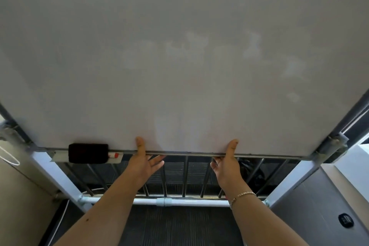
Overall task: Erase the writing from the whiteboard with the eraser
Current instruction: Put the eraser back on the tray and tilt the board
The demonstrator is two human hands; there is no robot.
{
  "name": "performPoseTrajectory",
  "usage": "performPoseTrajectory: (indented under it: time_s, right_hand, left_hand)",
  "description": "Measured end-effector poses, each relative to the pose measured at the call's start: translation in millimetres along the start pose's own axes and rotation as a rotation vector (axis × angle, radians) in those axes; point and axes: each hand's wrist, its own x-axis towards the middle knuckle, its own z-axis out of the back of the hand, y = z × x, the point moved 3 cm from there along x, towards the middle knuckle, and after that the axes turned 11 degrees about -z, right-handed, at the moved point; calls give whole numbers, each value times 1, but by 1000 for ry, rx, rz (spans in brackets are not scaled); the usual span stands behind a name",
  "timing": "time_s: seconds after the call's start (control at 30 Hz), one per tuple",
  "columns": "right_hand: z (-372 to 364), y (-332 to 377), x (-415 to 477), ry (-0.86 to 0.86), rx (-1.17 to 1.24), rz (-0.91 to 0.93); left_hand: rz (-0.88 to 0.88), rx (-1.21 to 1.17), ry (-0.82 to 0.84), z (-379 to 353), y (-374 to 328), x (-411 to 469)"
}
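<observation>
The whiteboard (179, 56) fills most of the view and shows only faint smudges, no clear writing. A black eraser (87, 153) rests on the small tray at the board's lower left edge, with a red-capped marker (114, 155) beside it. My left hand (142, 163) grips the board's bottom edge, thumb on the front face and fingers behind. My right hand (227, 164) holds the same edge further right in the same way. Neither hand touches the eraser, which lies to the left of my left hand.
The board sits in a white-pipe stand (179, 201) with metal bars below. Clamps hold the board's lower corners (331, 146). A grey cabinet (329, 205) stands at the right, a beige panel (20, 195) at the left, dark carpet underfoot.
</observation>
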Motion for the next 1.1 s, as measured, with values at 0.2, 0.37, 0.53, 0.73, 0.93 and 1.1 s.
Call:
performPoseTrajectory:
  time_s: [0.2,0.37,0.53,0.73,0.93,1.1]
  right_hand:
    - [5,5,-3,-9,12,-7]
    - [4,2,-6,2,-1,11]
    - [3,5,-7,-17,-27,15]
    - [-1,7,-9,-17,-38,-11]
    - [1,7,-7,-1,-40,-4]
    - [2,5,-8,2,-8,-9]
  left_hand:
    - [5,17,-9,-7,5,-2]
    - [5,18,2,-3,5,-4]
    - [0,40,22,-3,2,-6]
    - [9,53,20,-1,-1,-6]
    - [10,27,39,-3,3,-4]
    - [13,17,28,-1,3,-5]
